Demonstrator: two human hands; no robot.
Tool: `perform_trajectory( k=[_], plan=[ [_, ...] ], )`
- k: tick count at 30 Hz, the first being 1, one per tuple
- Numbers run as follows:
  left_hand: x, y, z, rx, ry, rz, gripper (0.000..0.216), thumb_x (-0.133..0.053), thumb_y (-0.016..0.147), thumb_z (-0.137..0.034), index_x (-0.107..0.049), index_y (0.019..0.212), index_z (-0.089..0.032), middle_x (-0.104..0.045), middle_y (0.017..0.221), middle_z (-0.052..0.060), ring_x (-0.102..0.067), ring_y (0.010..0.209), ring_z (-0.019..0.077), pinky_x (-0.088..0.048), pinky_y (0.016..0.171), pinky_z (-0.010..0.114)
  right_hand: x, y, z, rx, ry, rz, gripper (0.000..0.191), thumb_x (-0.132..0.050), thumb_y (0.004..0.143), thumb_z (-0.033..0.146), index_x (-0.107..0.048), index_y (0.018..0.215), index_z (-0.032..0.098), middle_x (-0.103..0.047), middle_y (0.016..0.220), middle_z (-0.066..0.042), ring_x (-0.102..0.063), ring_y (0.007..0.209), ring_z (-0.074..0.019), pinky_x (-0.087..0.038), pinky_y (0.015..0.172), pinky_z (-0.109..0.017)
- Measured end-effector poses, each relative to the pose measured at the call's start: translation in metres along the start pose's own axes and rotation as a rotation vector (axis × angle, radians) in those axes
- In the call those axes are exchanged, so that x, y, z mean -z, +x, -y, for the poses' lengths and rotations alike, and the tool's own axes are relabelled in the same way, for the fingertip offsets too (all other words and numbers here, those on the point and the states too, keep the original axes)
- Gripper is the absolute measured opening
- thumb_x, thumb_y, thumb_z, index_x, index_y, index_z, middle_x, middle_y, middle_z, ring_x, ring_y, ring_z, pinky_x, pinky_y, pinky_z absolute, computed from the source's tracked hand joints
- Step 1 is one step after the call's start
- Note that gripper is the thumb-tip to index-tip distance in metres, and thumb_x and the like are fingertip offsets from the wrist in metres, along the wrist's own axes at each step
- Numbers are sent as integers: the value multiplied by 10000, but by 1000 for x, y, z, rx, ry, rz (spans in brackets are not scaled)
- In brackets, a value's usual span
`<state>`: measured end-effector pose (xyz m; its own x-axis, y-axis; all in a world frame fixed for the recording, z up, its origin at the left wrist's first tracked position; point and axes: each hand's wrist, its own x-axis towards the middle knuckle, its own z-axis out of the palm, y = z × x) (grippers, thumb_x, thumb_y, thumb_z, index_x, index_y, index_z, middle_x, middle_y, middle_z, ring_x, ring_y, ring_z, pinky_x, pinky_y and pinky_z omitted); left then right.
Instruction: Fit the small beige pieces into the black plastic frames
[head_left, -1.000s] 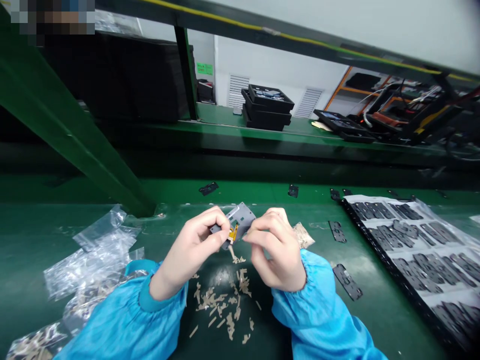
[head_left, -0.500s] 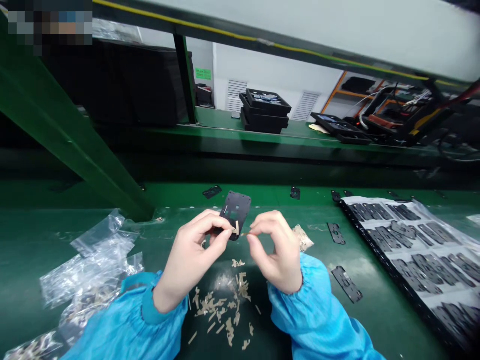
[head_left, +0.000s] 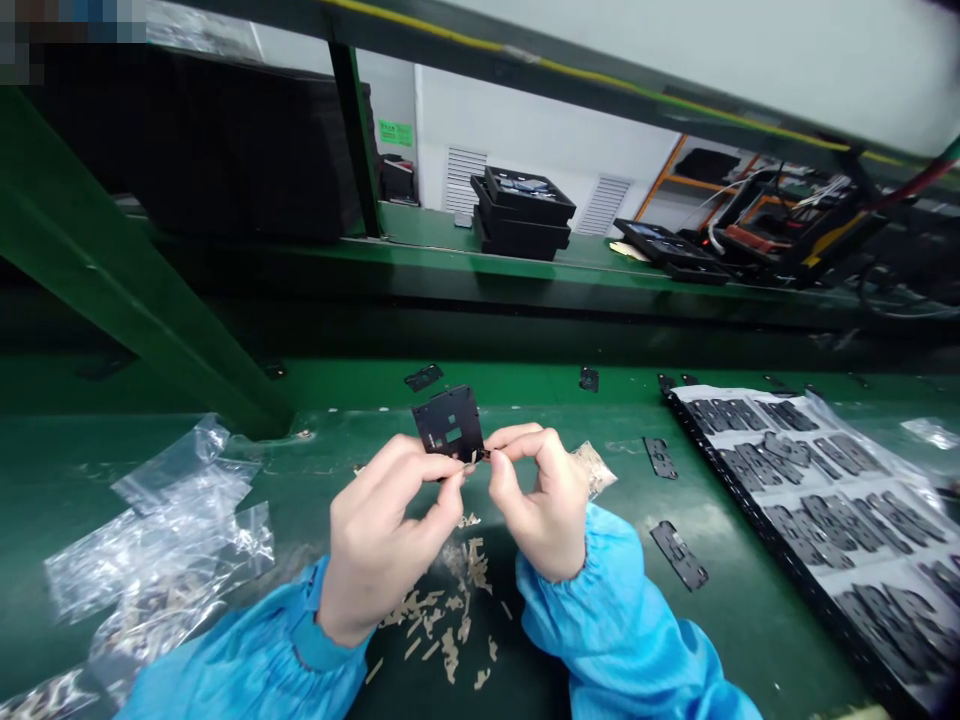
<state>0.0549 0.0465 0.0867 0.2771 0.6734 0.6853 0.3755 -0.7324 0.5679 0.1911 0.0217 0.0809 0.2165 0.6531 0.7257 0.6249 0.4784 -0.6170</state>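
Observation:
My left hand (head_left: pixel 382 525) pinches the lower edge of a small black plate (head_left: pixel 450 424) with square cut-outs and holds it upright above the green bench. My right hand (head_left: pixel 536 495) is closed too, thumb and forefinger pressed together at the plate's lower right corner; what they hold is too small to make out. Both arms wear blue sleeves. Below the hands lies a scatter of small tan paper strips (head_left: pixel 442 610) on the bench.
A long black tray (head_left: pixel 750 500) with rows of black plates on white sheets runs along the right. Loose black plates (head_left: pixel 679 555) lie beside it. Crumpled clear bags (head_left: pixel 150 545) sit at the left. A green beam (head_left: pixel 135 290) slants at left. Stacked black trays (head_left: pixel 525 215) stand on the far shelf.
The plate was turned from its grey face to its black face and raised upright. A tan strip at its lower edge came away, and my right fingers have closed in on the plate's corner again.

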Motion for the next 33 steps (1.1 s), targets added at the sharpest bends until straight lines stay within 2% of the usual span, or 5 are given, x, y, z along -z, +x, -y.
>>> perform_trajectory(
  k=[8,14,21,28,33],
  plan=[
    [-2,2,-1,-14,15,-13,160,-585,731,-23,-591,791,-172,-568,716,-8,-532,633,82,-430,557,198,-1,0,0,39,-42,11,115,-523,773,90,-481,721,183,-612,718,-21,-603,667,-119,-488,597,-240],
    [-1,1,-1,-29,3,-32,151,-584,726,-23,-600,767,-167,-574,698,-11,-535,615,78,-434,540,196,0,3,2,-67,37,58,132,-512,769,88,-468,695,189,-585,709,-8,-581,668,-118,-474,613,-245],
    [-2,3,0,-29,-29,-21,163,-604,699,1,-611,755,-152,-604,706,-2,-551,632,76,-447,566,190,5,6,2,-238,238,157,130,-502,774,92,-474,689,187,-563,705,0,-547,668,-112,-462,608,-236],
    [-1,5,-1,-28,-28,-3,164,-605,690,4,-604,737,-153,-600,700,-7,-552,634,73,-454,580,185,6,7,1,-248,273,173,128,-506,777,101,-476,686,186,-554,693,5,-532,663,-110,-448,603,-235],
    [1,6,-2,19,-125,33,171,-582,699,16,-582,736,-150,-578,696,-14,-551,642,69,-461,583,182,7,7,1,-249,279,181,122,-513,777,106,-479,691,186,-552,687,7,-532,651,-109,-451,606,-240]
  ],
)
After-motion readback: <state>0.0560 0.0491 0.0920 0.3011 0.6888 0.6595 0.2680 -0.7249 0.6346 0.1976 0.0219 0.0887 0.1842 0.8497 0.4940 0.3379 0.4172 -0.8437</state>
